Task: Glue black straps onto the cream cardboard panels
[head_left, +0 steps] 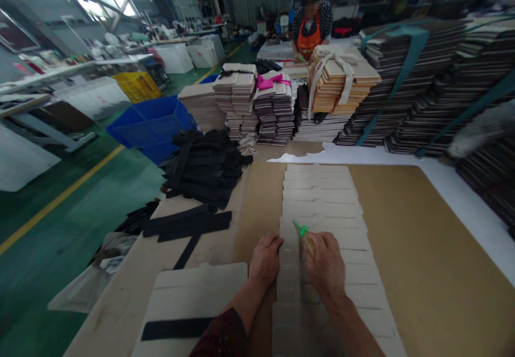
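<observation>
Pale card panels (322,206) lie overlapped in a long row on the brown board. My right hand (325,263) is wrapped round a glue bottle (309,243), and its green nozzle (300,228) points forward and left above the row. Faint wet-looking marks show on the panel strip left of that hand. My left hand (266,260) rests at the row's left edge, its fingers loosely bent and touching the panels, holding nothing visible. To its left lies another pale panel (193,290) with a black strip (177,328) across it.
Loose black strips (187,225) and a heap of black strips (205,166) lie at the left. Behind stand tied card stacks (273,107) and tall dark stacks (410,78). A blue crate (153,123) is beyond the table's left side. A co-worker (311,24) is across the table.
</observation>
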`<state>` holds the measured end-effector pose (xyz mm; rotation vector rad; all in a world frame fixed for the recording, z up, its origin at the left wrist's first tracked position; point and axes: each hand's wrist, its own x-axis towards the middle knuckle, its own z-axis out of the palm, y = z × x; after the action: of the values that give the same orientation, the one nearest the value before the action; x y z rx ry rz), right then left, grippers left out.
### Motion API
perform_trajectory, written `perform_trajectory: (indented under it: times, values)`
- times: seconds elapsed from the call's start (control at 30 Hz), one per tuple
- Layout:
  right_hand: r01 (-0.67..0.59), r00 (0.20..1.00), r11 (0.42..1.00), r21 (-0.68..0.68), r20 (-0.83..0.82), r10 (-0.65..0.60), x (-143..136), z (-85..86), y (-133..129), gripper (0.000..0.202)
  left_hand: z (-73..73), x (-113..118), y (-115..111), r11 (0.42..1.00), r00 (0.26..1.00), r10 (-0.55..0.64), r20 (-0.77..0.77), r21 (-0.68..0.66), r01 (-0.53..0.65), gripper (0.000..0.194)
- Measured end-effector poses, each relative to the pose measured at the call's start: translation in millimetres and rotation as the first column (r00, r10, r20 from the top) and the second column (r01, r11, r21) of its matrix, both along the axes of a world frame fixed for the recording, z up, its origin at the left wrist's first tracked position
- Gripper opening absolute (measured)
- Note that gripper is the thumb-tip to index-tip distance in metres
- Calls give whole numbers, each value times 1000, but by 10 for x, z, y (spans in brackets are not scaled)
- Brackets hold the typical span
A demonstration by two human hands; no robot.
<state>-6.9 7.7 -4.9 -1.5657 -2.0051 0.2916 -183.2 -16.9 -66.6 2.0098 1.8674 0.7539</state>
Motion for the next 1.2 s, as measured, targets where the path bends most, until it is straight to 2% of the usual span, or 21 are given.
perform_trajectory:
  times: [0.17,0.4,0.6,0.7,0.87,1.03,1.2]
  values:
    - [-70,997,997,-14,-23,69,-153,26,-2,12,-38,-5,-5,1000,1000,10,-15,5,-10,32]
    - [11,1000,1000,20,12,-12,29,-26,11,11,-22,-5,-4,1000,1000,2,-22,-3,-2,33]
    - [-57,997,998,14,-46,57,-144,-16,-19,14,-44,-9,-2,1000,1000,7,-29,1,-7,36]
    - [-13,993,1000,-1,-116,12,-97,-24,-1,11,-49,-9,-1,1000,999,3,-33,-4,-3,35]
    - [113,964,994,2,-243,-109,55,-69,200,16,-15,-3,-3,1000,1000,-1,-25,-14,1,34]
    - [75,972,997,18,-225,-69,-147,-82,457,13,0,-2,-10,1000,1000,6,-26,-20,-7,34]
    - [56,990,998,2,-132,-55,-231,-88,536,13,29,4,-12,1000,999,12,-33,-25,-13,34]
